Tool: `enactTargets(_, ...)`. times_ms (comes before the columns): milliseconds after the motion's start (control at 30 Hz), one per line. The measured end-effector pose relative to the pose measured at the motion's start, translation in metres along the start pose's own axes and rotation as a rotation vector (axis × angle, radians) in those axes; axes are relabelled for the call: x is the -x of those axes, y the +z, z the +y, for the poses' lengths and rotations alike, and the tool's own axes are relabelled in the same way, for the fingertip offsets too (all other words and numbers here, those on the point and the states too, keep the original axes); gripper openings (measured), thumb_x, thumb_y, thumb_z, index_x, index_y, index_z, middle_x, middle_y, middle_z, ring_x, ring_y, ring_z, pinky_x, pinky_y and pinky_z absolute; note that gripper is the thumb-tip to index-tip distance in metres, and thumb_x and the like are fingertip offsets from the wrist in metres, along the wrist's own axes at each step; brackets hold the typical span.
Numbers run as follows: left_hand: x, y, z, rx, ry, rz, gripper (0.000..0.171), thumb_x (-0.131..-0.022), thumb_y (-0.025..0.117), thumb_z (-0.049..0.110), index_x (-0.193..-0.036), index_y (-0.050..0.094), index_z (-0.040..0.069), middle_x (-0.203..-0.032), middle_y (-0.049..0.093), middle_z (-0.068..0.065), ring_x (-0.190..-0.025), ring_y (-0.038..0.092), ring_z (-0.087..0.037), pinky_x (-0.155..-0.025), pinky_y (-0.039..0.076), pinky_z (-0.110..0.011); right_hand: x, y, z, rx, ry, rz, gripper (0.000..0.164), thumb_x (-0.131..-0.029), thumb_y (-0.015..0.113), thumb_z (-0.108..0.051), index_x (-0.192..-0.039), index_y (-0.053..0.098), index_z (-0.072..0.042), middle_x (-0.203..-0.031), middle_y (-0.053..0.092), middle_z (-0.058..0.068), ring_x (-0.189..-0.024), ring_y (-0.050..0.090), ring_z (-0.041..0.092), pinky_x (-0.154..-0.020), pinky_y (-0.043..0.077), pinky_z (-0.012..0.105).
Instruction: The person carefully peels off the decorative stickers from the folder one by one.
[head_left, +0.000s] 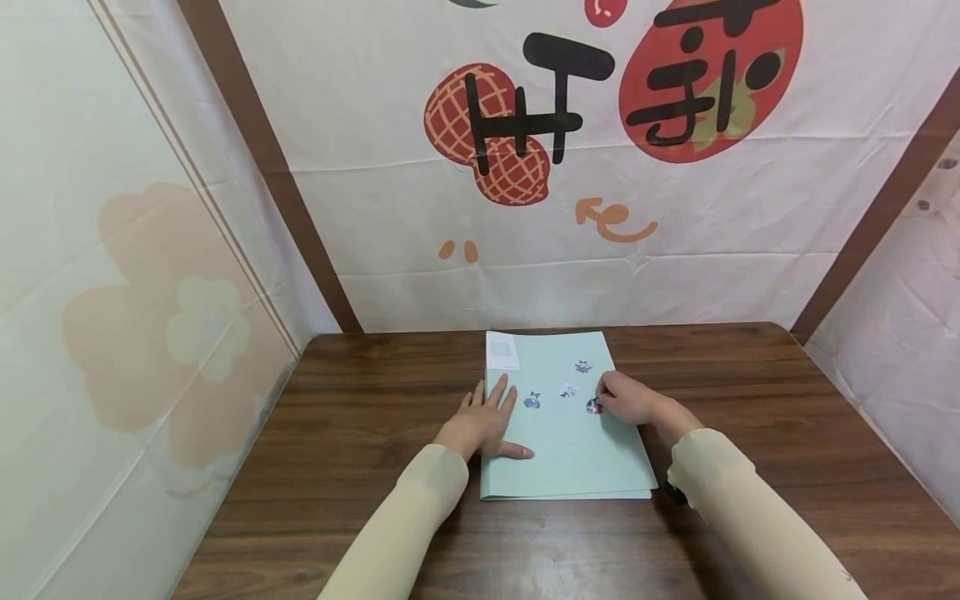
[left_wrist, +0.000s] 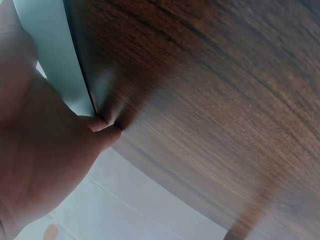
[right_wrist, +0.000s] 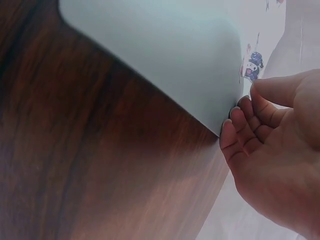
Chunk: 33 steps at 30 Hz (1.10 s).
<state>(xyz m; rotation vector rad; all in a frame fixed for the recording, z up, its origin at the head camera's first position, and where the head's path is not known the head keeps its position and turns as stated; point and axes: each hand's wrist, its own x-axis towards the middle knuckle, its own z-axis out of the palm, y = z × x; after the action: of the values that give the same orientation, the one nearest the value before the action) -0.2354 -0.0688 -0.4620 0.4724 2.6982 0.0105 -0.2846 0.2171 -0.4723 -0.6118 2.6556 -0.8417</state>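
Observation:
A pale green folder (head_left: 570, 454) lies flat on the wooden table (head_left: 360, 433), with several small cartoon stickers on its cover, such as one at the left (head_left: 532, 401) and one farther back (head_left: 582, 366). My left hand (head_left: 483, 421) rests flat on the folder's left edge with its fingers straight and spread; the left wrist view shows the palm (left_wrist: 40, 165) beside the folder's edge (left_wrist: 55, 55). My right hand (head_left: 626, 400) is curled at the folder's right edge, its fingertips pinching a purple sticker (head_left: 594, 406). That sticker (right_wrist: 254, 65) lies just above the curled fingers (right_wrist: 240, 125).
A printed cloth backdrop (head_left: 570, 167) hangs behind the table, and cloth panels close in both sides. Bare wood lies left (head_left: 360, 392) and right (head_left: 750, 375) of the folder. A small dark object (head_left: 675, 493) pokes out under my right sleeve. A white label (head_left: 502, 350) sits in the folder's top left corner.

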Motion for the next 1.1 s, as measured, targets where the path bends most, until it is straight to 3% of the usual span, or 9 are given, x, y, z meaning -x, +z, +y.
enactTargets(667, 0.001, -0.001, 0.001, -0.019, -0.006, 0.005, 0.111, -0.086, 0.057, 0.079, -0.166, 0.013, 0.015, -0.173, -0.001, -0.008, -0.156, 0.006, -0.043, -0.124, 0.017, -0.054, 0.008, -0.005, 0.001, -0.086, -0.015, -0.023, 0.008, -0.105, 0.046, -0.003, -0.100, 0.051, 0.001, -0.091, 0.049, 0.008, -0.084, 0.047, 0.021, -0.074, 0.040, 0.033)
enactTargets(1100, 0.000, 0.000, 0.002, -0.023, -0.011, 0.009, 0.111, -0.086, 0.057, 0.079, -0.166, 0.014, 0.015, -0.173, -0.001, -0.008, -0.156, 0.007, -0.043, -0.125, 0.017, -0.054, 0.011, -0.009, 0.006, -0.131, 0.023, -0.032, 0.009, -0.107, 0.045, -0.007, -0.106, 0.050, 0.001, -0.095, 0.050, 0.010, -0.091, 0.049, 0.025, -0.077, 0.039, 0.034)
